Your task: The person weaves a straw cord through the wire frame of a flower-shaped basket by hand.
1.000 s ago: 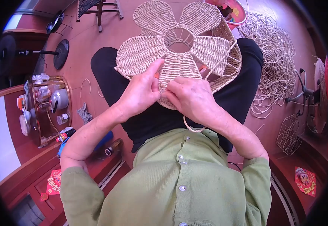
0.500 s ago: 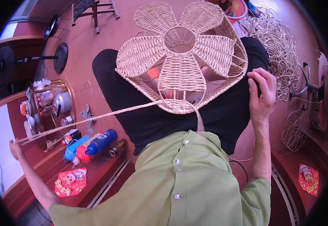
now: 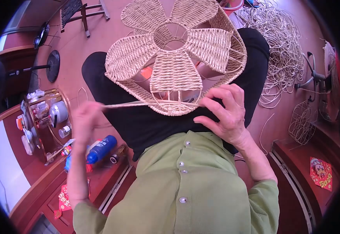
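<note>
Floor: smooth and pinkish; cord heap [image 3: 281,52] at 2 o'clock, folding stool [image 3: 85,16] at 11, fan base [image 3: 53,66] at 10.
Room edges: wheeled rack [image 3: 47,124] of kitchenware at 9, blue bottle [image 3: 101,149] at 8, wire frame [image 3: 302,123] at 3.
Basket: flower-faced woven basket [image 3: 176,72] at 12, resting on black trousers [image 3: 255,50]; lower petal's bottom edge shows bare struts.
Left hand: left hand [image 3: 85,121] at 9, forearm rising from 7; blurred, fingers curled shut on cord [image 3: 125,105], which runs taut toward 3 to the basket's near rim.
Right hand: right hand [image 3: 227,113] at 3, forearm up from 4; fingers half open, bent, thumb apart, tips at rim's right end by the cord; contact cannot be told.
Counts: 2 bare hands, 1 basket, 5 petals, 1 round centre hole, 1 cord heap, 1 stool, 4 shirt buttons [image 3: 183,199], 2 red paper cards [image 3: 321,174] (4 and 8 o'clock).
</note>
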Demonstrator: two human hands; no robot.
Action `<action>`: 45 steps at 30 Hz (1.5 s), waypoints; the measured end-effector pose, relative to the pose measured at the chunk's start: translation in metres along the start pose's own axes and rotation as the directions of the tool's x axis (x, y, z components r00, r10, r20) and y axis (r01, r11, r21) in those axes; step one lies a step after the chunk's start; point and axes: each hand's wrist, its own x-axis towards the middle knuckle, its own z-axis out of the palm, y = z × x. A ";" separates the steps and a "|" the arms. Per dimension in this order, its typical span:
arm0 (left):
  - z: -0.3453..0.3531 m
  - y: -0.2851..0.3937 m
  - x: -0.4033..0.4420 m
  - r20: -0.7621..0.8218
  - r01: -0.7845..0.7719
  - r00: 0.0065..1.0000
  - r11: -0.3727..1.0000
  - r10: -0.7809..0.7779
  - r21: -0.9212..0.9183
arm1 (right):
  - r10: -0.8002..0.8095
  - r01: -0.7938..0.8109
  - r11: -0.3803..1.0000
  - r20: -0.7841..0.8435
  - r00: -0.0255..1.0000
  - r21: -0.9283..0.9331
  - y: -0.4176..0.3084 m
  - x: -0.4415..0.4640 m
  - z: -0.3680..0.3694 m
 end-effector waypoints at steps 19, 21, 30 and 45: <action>0.079 0.052 -0.031 0.514 0.184 0.834 0.980 -0.199 0.080 | 0.102 -0.099 0.994 0.064 0.993 -0.043 -0.001 0.014 0.034; 0.084 0.034 -0.025 0.507 -0.095 0.860 0.995 0.061 0.042 | 0.094 -0.092 0.994 0.029 0.995 -0.064 0.004 0.013 0.042; 0.071 0.060 -0.038 0.526 0.440 0.839 0.747 -0.143 -0.499 | 0.053 -0.053 0.997 -0.011 0.999 -0.062 0.004 0.013 0.040; -0.082 0.062 0.073 -0.051 -0.320 0.626 0.315 0.778 0.894 | 0.509 -0.087 0.653 -0.351 0.786 0.752 0.186 0.018 -0.181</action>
